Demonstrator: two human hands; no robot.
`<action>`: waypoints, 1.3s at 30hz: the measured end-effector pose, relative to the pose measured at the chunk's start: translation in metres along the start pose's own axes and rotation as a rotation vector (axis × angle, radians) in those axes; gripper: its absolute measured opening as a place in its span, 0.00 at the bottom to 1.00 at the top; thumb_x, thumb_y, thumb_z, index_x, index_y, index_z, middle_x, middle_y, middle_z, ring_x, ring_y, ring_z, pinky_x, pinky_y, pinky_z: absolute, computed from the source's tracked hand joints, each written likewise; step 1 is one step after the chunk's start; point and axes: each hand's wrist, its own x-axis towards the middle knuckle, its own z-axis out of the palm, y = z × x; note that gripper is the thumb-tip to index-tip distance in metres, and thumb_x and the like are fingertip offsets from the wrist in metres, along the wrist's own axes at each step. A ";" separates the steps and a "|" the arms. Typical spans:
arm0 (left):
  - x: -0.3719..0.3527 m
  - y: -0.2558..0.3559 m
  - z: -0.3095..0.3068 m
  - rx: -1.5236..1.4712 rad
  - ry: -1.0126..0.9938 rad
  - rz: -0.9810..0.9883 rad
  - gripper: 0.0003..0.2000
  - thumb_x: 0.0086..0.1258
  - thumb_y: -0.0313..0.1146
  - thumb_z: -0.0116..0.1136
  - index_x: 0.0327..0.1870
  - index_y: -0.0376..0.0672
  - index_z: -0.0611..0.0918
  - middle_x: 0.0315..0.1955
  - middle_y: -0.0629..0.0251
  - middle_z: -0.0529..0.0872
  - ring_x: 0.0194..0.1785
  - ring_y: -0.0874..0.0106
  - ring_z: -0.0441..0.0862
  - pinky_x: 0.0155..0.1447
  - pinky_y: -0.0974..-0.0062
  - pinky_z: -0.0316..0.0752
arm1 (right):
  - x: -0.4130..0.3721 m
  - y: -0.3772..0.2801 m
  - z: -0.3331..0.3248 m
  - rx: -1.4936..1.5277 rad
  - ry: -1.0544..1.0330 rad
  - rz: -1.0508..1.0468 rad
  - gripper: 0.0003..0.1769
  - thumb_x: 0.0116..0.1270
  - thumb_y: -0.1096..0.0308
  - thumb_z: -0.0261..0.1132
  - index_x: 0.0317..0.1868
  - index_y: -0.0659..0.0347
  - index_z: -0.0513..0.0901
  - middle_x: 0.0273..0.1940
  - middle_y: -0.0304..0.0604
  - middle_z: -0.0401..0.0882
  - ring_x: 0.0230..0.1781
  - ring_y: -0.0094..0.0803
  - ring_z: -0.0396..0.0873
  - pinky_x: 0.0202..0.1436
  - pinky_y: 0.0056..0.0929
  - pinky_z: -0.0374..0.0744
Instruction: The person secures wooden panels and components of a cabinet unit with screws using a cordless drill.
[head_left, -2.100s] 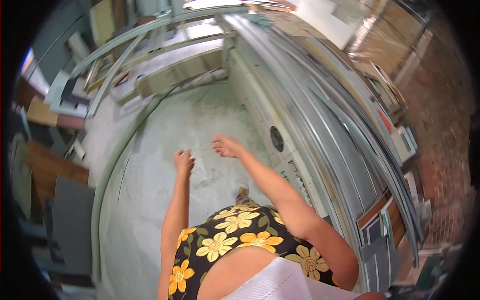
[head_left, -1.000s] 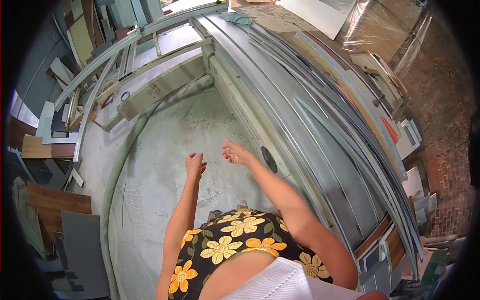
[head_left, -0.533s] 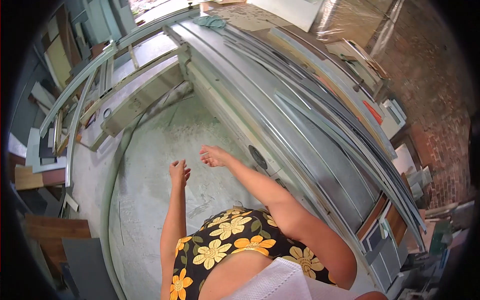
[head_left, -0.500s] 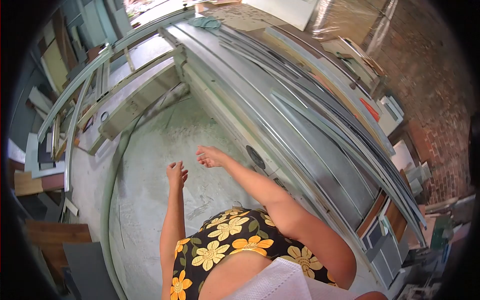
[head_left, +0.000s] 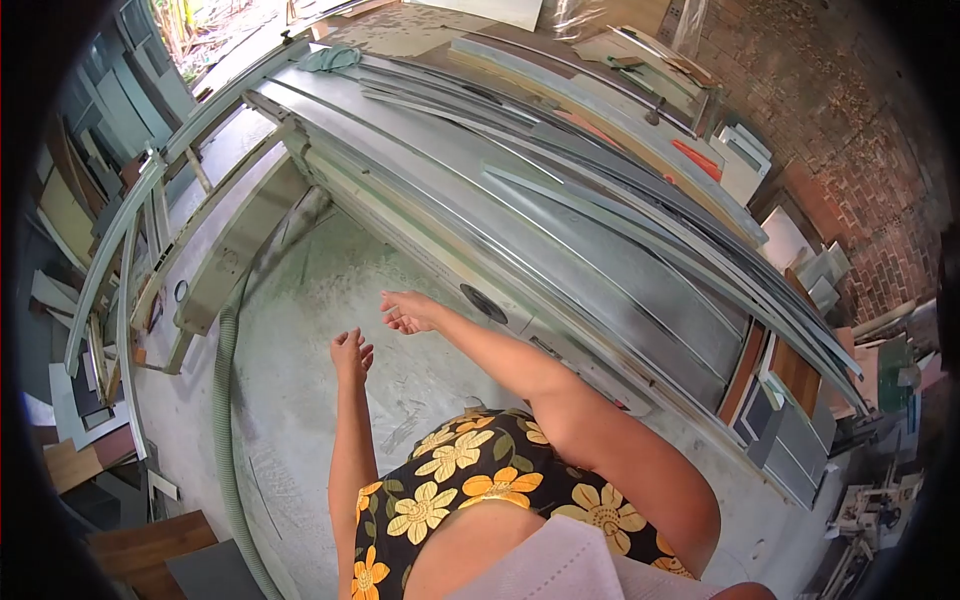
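My left hand hangs in the air over the concrete floor, its fingers loosely bent and slightly apart, holding nothing. Higher and to the right, my right hand is also empty, with its fingers spread and a little curled. The two hands do not touch each other. Nearest to my right hand is the long pale side of a machine table, which bears a round black disc. Neither hand is in contact with it.
Several long thin strips lie along the metal tabletop. A ribbed hose runs across the floor on the left, near a framed side support. Boards lean at lower left. A brick wall stands at right.
The view has turned, so the machine table and hose appear shifted and tilted. Both my hands keep nearly the same pose, empty in front of my body.
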 end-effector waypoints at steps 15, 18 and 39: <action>-0.015 -0.024 0.002 0.027 0.020 -0.010 0.29 0.60 0.40 0.61 0.60 0.42 0.63 0.39 0.59 0.78 0.30 0.67 0.79 0.28 0.74 0.72 | -0.010 0.021 -0.021 0.046 0.012 0.051 0.23 0.66 0.45 0.54 0.46 0.57 0.70 0.33 0.41 0.75 0.27 0.26 0.75 0.25 0.22 0.73; -0.016 -0.026 -0.013 0.020 0.066 0.006 0.31 0.59 0.41 0.61 0.61 0.41 0.63 0.41 0.57 0.78 0.31 0.67 0.80 0.29 0.74 0.73 | 0.002 0.023 -0.013 0.034 -0.056 0.079 0.23 0.65 0.45 0.55 0.46 0.56 0.70 0.35 0.41 0.75 0.28 0.27 0.74 0.26 0.22 0.73; -0.053 -0.049 -0.131 -0.197 0.423 0.035 0.31 0.58 0.39 0.63 0.60 0.41 0.64 0.35 0.61 0.77 0.27 0.70 0.78 0.27 0.75 0.71 | 0.052 0.066 0.110 -0.243 -0.263 0.268 0.22 0.69 0.47 0.50 0.48 0.59 0.71 0.36 0.40 0.77 0.28 0.23 0.75 0.25 0.19 0.75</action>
